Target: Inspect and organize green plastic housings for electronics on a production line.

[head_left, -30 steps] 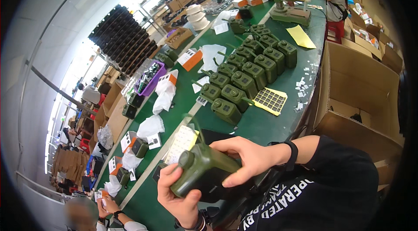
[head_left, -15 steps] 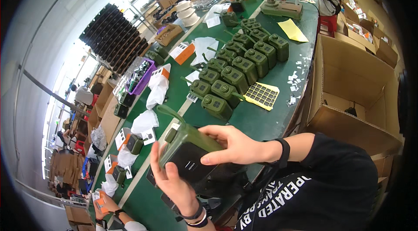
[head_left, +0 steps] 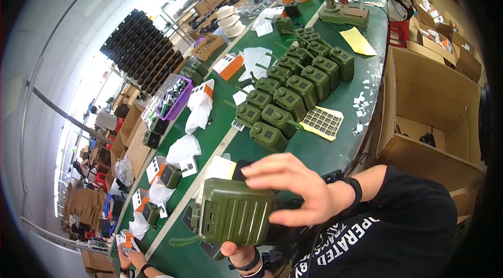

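Observation:
A green jerrycan-shaped device (head_left: 236, 212) is held up in front of me, tipped on its side. Its ribbed back and a narrow side with port slots face me, and a green strap (head_left: 183, 241) hangs out at the left. My left hand (head_left: 240, 254) grips it from below; the thumb shows at the lower edge and the other fingers are hidden behind. Beside its right edge, my right hand (head_left: 304, 191) is spread with nothing in it; whether it touches the device I cannot tell. A dark flat piece (head_left: 241, 169) lies past its fingertips.
Several similar green devices (head_left: 288, 100) stand in rows on the green table (head_left: 325, 160). Near them lie a yellow sheet of dark square stickers (head_left: 322, 123) and white scraps (head_left: 360, 105). A big cardboard box (head_left: 435, 105) stands right. A co-worker's hands (head_left: 133, 257) hold something lower left.
The device has been turned over, from its black front face to its ribbed back, with the strap now at lower left. My right hand has come off it and opened; my left has shifted below.

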A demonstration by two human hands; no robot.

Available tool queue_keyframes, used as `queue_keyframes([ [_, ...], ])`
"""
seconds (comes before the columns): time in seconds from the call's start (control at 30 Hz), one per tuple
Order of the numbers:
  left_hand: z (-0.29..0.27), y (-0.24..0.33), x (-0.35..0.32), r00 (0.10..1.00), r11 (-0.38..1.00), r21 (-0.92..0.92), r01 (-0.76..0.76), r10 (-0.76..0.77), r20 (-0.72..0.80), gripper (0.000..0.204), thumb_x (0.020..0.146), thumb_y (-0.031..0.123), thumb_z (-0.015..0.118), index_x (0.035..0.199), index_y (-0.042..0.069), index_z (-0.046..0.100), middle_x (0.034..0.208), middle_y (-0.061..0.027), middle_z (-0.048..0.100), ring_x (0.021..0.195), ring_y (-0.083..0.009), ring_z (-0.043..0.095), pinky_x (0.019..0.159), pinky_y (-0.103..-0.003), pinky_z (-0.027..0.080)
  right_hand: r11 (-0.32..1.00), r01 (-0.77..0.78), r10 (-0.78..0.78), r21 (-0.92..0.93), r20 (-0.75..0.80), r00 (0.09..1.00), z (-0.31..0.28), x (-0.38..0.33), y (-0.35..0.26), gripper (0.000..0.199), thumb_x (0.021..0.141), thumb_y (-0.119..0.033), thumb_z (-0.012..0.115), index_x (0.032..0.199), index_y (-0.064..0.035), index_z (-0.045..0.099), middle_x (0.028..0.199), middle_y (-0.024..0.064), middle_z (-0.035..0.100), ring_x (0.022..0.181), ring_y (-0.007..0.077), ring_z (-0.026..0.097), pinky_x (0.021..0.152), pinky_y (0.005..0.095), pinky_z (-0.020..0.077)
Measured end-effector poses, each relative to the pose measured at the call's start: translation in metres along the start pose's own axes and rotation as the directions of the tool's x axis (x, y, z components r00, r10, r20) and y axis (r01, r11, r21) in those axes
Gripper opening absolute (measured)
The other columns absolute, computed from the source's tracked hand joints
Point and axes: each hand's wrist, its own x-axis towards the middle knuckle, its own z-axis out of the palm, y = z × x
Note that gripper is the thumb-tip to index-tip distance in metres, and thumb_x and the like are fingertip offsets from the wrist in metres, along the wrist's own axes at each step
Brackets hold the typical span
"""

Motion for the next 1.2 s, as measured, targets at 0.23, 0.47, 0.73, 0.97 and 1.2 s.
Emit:
queue_keyframes([
  [0.23, 0.018, 0.001, 0.013, 0.980, 0.989, -0.091, 0.120, -0.104, 0.169, 0.088, 0.068, 0.040, 0.073, 0.134, 0.001, 0.030, 0.124, -0.0140, 0.046, 0.115, -0.0249, 0.047, 0.098, -0.038, 0.038, 0.829, -0.508, 0.402, 0.233, 0.384, 0.831, -0.011, 0.009, 0.018, 0.068, 0.076, -0.027, 0.073, 0.132, -0.0041, 0.042, 0.103, 0.0078, 0.054, 0.079, 0.0137, 0.047, 0.071, 0.0256, 0.0418],
  [0.47, -0.013, 0.025, 0.074, 0.934, 0.795, 0.586, 0.158, -0.313, 0.173, 0.078, 0.064, 0.013, 0.077, 0.129, 0.000, 0.036, 0.116, -0.0107, 0.051, 0.107, -0.0207, 0.051, 0.093, -0.033, 0.040, 0.810, -0.570, 0.547, 0.136, 0.175, 0.819, -0.017, -0.004, 0.033, 0.069, 0.073, -0.028, 0.075, 0.128, -0.0023, 0.043, 0.102, 0.0078, 0.056, 0.077, 0.0107, 0.049, 0.063, 0.0225, 0.0440],
  [0.73, -0.124, -0.042, 0.280, 0.888, 0.509, 0.807, 0.299, 0.161, -0.431, 0.076, 0.060, 0.027, 0.082, 0.112, -0.008, 0.039, 0.094, -0.0184, 0.058, 0.073, -0.0212, 0.061, 0.051, -0.030, 0.051, 0.819, -0.574, 0.574, 0.000, -0.007, 0.819, -0.031, -0.035, 0.043, 0.056, 0.081, -0.023, 0.067, 0.128, -0.0057, 0.042, 0.115, 0.0087, 0.047, 0.087, 0.0152, 0.054, 0.066, 0.0261, 0.0482],
  [0.97, -0.209, -0.130, 0.321, 0.972, 0.058, 0.976, 0.208, 0.094, -0.213, 0.085, 0.050, 0.034, 0.082, 0.110, -0.010, 0.042, 0.107, -0.0266, 0.051, 0.101, -0.0379, 0.050, 0.095, -0.040, 0.037, 0.738, -0.669, 0.673, -0.089, 0.010, 0.740, -0.055, -0.061, 0.043, 0.042, 0.077, -0.011, 0.068, 0.116, -0.0033, 0.054, 0.110, 0.0098, 0.054, 0.087, 0.0154, 0.058, 0.071, 0.0267, 0.0513],
  [1.2, -0.255, -0.081, 0.325, 0.950, -0.383, 0.892, 0.240, 0.283, -0.134, 0.024, 0.075, 0.022, 0.055, 0.090, 0.005, 0.064, 0.080, -0.0119, 0.064, 0.080, -0.0263, 0.063, 0.063, -0.043, 0.048, 0.619, -0.785, 0.780, -0.037, -0.090, 0.619, -0.076, -0.083, 0.058, 0.029, 0.080, 0.001, 0.051, 0.109, 0.0016, 0.054, 0.103, 0.0095, 0.056, 0.077, 0.0108, 0.055, 0.068, 0.0220, 0.0447],
])
